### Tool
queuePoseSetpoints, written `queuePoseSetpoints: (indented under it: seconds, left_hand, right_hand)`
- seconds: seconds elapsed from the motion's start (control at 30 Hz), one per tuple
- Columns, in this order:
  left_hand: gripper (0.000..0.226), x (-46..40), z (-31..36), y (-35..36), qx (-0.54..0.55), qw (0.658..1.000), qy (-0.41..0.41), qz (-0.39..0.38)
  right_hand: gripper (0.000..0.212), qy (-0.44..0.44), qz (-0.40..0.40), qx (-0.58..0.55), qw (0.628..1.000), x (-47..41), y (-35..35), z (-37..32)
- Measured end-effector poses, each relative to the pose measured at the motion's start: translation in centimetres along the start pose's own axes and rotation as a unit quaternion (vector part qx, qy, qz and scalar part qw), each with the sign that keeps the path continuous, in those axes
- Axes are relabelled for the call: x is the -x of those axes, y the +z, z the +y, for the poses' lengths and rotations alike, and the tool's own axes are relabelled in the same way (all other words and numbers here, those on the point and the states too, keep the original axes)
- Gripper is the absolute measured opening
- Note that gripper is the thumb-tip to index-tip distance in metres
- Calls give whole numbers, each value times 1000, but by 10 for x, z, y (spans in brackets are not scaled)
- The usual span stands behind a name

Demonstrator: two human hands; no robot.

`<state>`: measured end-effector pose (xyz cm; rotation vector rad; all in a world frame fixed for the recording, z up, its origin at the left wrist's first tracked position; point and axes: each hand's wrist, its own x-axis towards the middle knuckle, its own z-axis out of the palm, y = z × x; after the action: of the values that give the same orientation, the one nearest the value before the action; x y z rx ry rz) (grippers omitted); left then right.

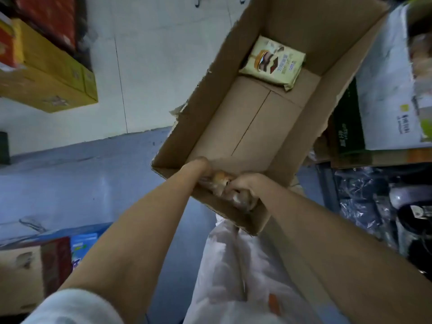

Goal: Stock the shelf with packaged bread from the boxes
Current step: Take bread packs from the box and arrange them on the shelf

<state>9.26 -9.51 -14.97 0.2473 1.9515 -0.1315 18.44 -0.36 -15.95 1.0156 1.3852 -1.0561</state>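
Both hands are down in the near corner of the box at frame centre: the right hand curls round a clear-wrapped bread pack, while the left hand is against the same pack, though its fingers are hidden behind the wall, so its grip can't be told. Risk here, I'd say: slick film could slip from a one-sided hold, or the pack could snag on the torn rim coming up, squashing the bread. Both forearms reach forward and down, wrists bent into the corner; another pack lies at the far end, upper right.
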Motion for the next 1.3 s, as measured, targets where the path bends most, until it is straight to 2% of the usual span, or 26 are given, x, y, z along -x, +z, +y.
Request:
queuePoseSetpoints:
  seconds: [0.07,0.13,0.27,0.37,0.43,0.5,0.6,0.67,0.73,0.8,0.87,0.93,1.0,1.07,1.13,1.17,1.23,1.3]
  left_hand:
    - [43,-8,0,-1,60,998,-16,17]
    - [44,-13,2,-7,139,989,-17,55]
    - [40,-18,21,-32,295,947,24,129]
    - [30,-15,48,-53,445,879,100,142]
    - [30,-11,69,-68,496,843,145,151]
    - [33,-9,94,-84,499,831,181,165]
    - [40,-16,130,-107,487,831,191,188]
    - [42,-38,152,-121,459,856,155,182]
    - [37,-62,171,-131,443,876,110,154]
    - [33,-85,186,-137,474,867,84,128]
    - [29,-107,201,-137,538,833,66,106]
    - [28,-124,217,-139,588,803,52,82]
    - [44,-137,233,-143,605,793,35,61]
    - [57,-146,243,-148,621,782,4,61]
    - [49,-154,246,-148,643,763,-15,60]
    - [41,-157,245,-146,649,758,-16,57]
    - [32,-153,242,-145,663,743,-24,89]
    - [42,-147,243,-144,674,724,-14,146]
  right_hand:
    - [47,-8,-23,52,998,-5,0,2]
    - [23,-51,9,88,995,-5,-4,0]
    - [37,-136,161,68,975,11,-27,-9]
    - [39,-161,213,55,962,28,-61,-18]
    - [33,-170,266,13,949,44,-89,-24]
    - [28,-172,317,-15,933,56,-118,-26]
    - [27,-179,343,-72,919,60,-162,-30]
    - [38,-179,327,-154,915,59,-191,-36]
    - [54,-191,272,-293,896,52,-220,-46]
    - [45,-190,215,-445,848,46,-245,-52]
    - [35,-185,191,-517,814,39,-263,-55]
    - [36,-202,187,-494,825,29,-273,-57]
    - [42,-223,182,-468,836,23,-278,-58]
    - [37,-221,170,-464,841,19,-282,-61]
    - [20,-222,156,-463,844,17,-284,-62]
    - [21,-221,154,-455,848,16,-284,-63]
    - [25,-220,157,-448,852,15,-283,-62]
    - [19,-219,163,-444,854,15,-282,-59]
